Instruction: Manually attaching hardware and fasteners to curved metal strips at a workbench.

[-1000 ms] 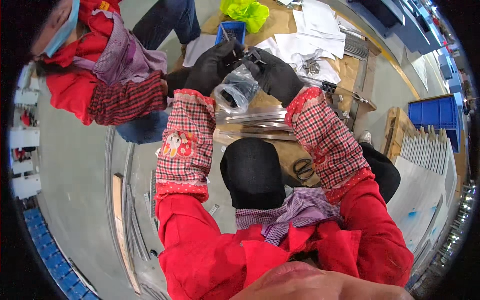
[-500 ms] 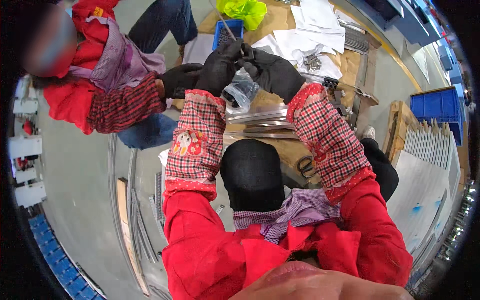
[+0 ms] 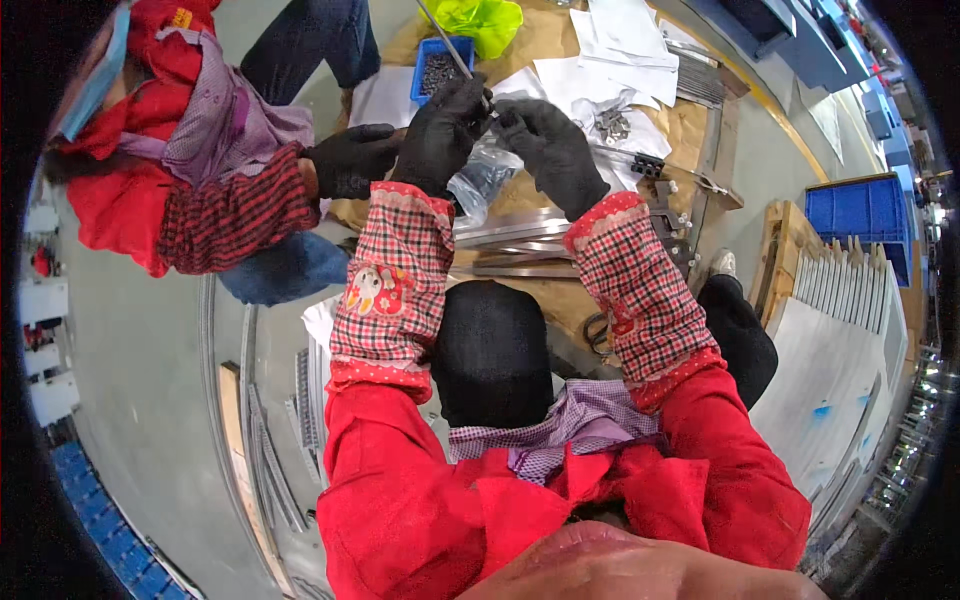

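My left hand, in a black glove, is closed around a thin metal rod that slants up and away past a small blue bin of dark small parts. My right hand, also black-gloved, is just right of the rod's near end. Its thumb and fingertips are pinched together, and whatever lies between them is too small to make out. Below and between both hands is a clear plastic bag with dark contents. Metal bars lie nearer to me on brown cardboard.
At left, a co-worker's black-gloved hand is close to my left hand. White paper sheets, small metal parts and a yellow-green bag lie beyond. Scissors rest near my knee. A blue crate stands right.
My right hand has drawn slightly right and away from the left hand. The left hand still holds the rod. The whole view has shifted a little.
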A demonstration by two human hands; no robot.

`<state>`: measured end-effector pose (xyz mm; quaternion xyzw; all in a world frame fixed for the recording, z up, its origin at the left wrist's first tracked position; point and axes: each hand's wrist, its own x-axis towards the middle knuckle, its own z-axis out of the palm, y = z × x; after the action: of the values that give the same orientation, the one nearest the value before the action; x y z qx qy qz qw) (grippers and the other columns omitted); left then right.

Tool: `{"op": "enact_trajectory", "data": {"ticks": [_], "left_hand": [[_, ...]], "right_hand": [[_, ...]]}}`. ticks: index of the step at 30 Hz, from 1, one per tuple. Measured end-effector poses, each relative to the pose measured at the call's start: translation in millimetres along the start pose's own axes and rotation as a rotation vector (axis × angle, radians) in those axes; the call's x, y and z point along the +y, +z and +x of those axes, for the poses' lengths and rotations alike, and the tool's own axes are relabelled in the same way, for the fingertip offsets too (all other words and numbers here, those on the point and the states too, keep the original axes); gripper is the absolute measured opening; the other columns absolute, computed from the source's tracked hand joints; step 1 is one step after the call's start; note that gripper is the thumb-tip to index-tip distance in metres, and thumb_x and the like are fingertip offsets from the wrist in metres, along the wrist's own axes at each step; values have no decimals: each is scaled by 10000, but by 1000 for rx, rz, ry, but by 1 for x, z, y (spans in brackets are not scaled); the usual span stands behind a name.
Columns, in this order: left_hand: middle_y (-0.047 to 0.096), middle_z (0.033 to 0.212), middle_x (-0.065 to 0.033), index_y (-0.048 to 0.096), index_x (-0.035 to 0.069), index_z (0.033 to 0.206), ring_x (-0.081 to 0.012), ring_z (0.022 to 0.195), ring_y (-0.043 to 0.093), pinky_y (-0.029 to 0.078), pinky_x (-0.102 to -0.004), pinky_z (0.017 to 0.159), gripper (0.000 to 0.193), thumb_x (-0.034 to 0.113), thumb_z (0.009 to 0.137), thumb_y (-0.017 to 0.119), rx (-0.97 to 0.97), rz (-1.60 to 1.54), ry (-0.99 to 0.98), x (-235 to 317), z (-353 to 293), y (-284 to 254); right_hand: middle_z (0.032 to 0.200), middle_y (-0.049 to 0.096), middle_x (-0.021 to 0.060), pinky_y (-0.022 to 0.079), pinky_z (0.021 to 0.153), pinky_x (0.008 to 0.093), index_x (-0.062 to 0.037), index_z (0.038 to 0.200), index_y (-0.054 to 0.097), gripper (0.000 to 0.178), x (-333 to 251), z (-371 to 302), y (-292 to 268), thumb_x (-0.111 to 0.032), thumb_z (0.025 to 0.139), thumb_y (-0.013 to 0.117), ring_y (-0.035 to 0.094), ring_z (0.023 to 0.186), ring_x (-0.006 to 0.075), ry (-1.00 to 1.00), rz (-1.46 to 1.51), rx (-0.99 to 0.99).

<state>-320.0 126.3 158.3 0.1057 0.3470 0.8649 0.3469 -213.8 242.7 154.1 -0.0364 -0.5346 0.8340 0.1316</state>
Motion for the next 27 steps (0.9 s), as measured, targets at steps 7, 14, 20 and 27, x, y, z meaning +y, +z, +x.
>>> {"op": "enact_trajectory", "data": {"ticks": [7, 14, 20, 27], "left_hand": [[579, 767, -18, 586, 39, 976, -72, 621, 507, 408, -172, 543, 142, 132, 873, 557, 55, 60, -90, 4, -6, -4], [572, 762, -15, 580, 35, 998, -65, 603, 497, 397, -162, 518, 155, 127, 876, 554, 56, 66, -90, 2, -7, -5], [568, 774, -19, 578, 31, 1031, -66, 606, 495, 391, -158, 513, 179, 123, 880, 550, 30, 43, -51, 0, -5, -4], [566, 783, -22, 574, 25, 1065, -69, 613, 495, 389, -156, 518, 211, 126, 881, 551, 428, -217, -401, 33, 3, 26]], "right_hand": [[1001, 612, 100, 485, 734, 248, -31, 1152, 534, 364, -7, 0, 9, 71, 803, 546, 597, 848, 149, -89, 14, 58], [999, 631, 108, 489, 745, 259, -8, 1138, 532, 379, -5, -1, 18, 86, 772, 561, 602, 869, 166, -119, -112, 99], [1030, 626, 114, 488, 757, 261, -8, 1130, 535, 386, 4, 4, 0, 76, 756, 581, 604, 876, 176, -134, -291, 107], [1012, 633, 97, 479, 780, 263, -8, 1117, 558, 377, -8, -2, 15, 31, 748, 627, 599, 878, 170, -149, -298, 196]]}}
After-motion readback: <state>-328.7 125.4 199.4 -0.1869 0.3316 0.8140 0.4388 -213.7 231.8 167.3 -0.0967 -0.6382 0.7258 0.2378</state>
